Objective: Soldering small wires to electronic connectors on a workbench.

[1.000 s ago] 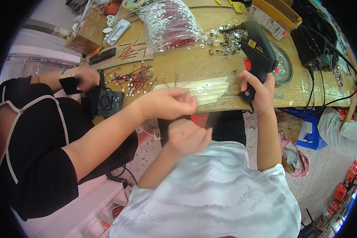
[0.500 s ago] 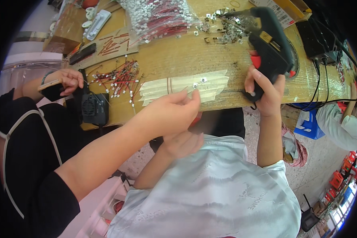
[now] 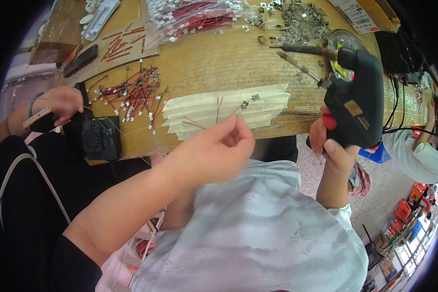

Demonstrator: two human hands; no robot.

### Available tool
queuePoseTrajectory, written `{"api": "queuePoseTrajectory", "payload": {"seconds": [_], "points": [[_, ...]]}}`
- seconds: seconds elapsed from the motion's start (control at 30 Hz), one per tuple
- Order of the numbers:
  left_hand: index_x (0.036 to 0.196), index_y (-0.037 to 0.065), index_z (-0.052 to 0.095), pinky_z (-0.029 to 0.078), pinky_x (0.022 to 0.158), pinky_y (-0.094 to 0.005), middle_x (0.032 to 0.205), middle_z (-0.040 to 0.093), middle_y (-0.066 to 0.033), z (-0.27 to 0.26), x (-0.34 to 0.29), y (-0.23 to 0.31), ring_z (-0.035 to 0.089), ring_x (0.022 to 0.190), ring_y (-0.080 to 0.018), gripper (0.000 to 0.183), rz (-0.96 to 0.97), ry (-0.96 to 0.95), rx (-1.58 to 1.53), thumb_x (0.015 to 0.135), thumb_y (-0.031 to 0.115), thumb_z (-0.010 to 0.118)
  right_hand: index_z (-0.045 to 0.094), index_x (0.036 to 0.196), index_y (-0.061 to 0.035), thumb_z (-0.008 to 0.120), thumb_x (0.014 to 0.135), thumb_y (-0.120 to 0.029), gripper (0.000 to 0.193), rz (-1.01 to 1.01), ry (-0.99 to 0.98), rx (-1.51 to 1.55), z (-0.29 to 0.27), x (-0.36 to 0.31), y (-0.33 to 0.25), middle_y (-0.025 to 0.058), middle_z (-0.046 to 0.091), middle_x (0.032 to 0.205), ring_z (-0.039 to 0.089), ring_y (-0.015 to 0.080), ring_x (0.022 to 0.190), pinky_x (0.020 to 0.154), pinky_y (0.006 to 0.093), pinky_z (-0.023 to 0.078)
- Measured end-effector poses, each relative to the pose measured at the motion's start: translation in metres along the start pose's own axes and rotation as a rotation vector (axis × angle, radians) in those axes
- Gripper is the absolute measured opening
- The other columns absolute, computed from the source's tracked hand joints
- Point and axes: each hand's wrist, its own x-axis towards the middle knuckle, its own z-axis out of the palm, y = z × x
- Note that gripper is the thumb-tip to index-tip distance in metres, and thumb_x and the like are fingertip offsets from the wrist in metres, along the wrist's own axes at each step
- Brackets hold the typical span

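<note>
My right hand is wrapped round the handle of a black soldering gun with a red trigger, its long tip pointing left above the table. My left forearm rises from the lower middle; its hand is mostly hidden behind a co-worker's forearm. That co-worker's hand pinches a thin red wire at one of two small metal pieces on strips of cream masking tape. More thin red wires lie on the tape.
Left of the tape is a pile of red wires with white connectors. A clear bag of them and loose metal pieces lie behind. The co-worker's other hand is near a black box. Cables hang right.
My right hand has moved right and down with the soldering gun, drawing its tip back. My left hand has slipped behind the co-worker's arm. The co-worker's fingers now hold a wire at the metal piece.
</note>
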Motion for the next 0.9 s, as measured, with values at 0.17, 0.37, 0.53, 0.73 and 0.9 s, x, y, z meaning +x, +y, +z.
{"api": "queuePoseTrajectory", "payload": {"seconds": [0.17, 0.37, 0.53, 0.73, 0.9], "points": [[0.1, 0.003, 0.058, 0.054, 0.069, -0.0214, 0.089, 0.058, 0.0004, 0.0, 0.006, 0.0, 0.061, 0.077, -0.0087, 0.018, 0.004, 0.023, 0.1, 0.095, 0.008, 0.074, 0.045, 0.138, 0.0116, 0.076, 0.083, -0.023, 0.072, -0.028, 0.062, -0.004, 0.004, -0.017, -0.001, 0.0054, 0.053, 0.07, 0.05, 0.013, 0.049, 0.047, 0.0258, 0.041], [0.092, 0.006, 0.051, 0.049, 0.064, -0.02, 0.083, 0.05, 0.0022, -0.004, 0.012, 0.01, 0.053, 0.071, -0.0062, 0.025, -0.14, -0.053, -0.034, 0.094, 0.01, 0.075, 0.05, 0.132, 0.0122, 0.076, 0.07, -0.012, 0.071, 0.096, 0.11, 0.033, -0.01, -0.028, 0.006, 0.0183, 0.064, 0.102, 0.061, 0.0196, 0.071, 0.064, 0.0296, 0.05], [0.09, 0.006, 0.049, 0.048, 0.063, -0.0196, 0.082, 0.048, 0.0021, -0.007, 0.015, 0.003, 0.051, 0.069, -0.0063, 0.026, -0.075, -0.092, -0.02, 0.094, 0.008, 0.075, 0.05, 0.134, 0.0117, 0.077, 0.07, -0.003, 0.071, 0.075, 0.004, 0.068, -0.028, -0.035, 0.012, 0.0201, 0.062, 0.115, 0.062, 0.0195, 0.077, 0.063, 0.0294, 0.05], [0.09, 0.005, 0.049, 0.048, 0.063, -0.0206, 0.08, 0.05, 0.0014, -0.007, 0.019, -0.002, 0.052, 0.068, -0.0073, 0.028, -0.095, -0.078, -0.056, 0.091, 0.006, 0.077, 0.062, 0.122, 0.0101, 0.08, 0.069, -0.009, 0.059, 0.094, 0.021, -0.035, -0.033, -0.036, 0.005, 0.0141, 0.069, 0.097, 0.063, 0.0202, 0.069, 0.061, 0.0291, 0.05], [0.092, 0.004, 0.052, 0.049, 0.065, -0.0206, 0.082, 0.054, 0.001, -0.008, 0.017, -0.003, 0.055, 0.07, -0.0075, 0.026, -0.076, -0.094, -0.045, 0.091, 0.007, 0.077, 0.075, 0.091, 0.0027, 0.082, 0.059, -0.024, 0.042, 0.001, -0.145, -0.517, -0.039, -0.029, -0.007, 0.0044, 0.065, 0.064, 0.062, 0.0252, 0.055, 0.056, 0.0292, 0.047]]}}
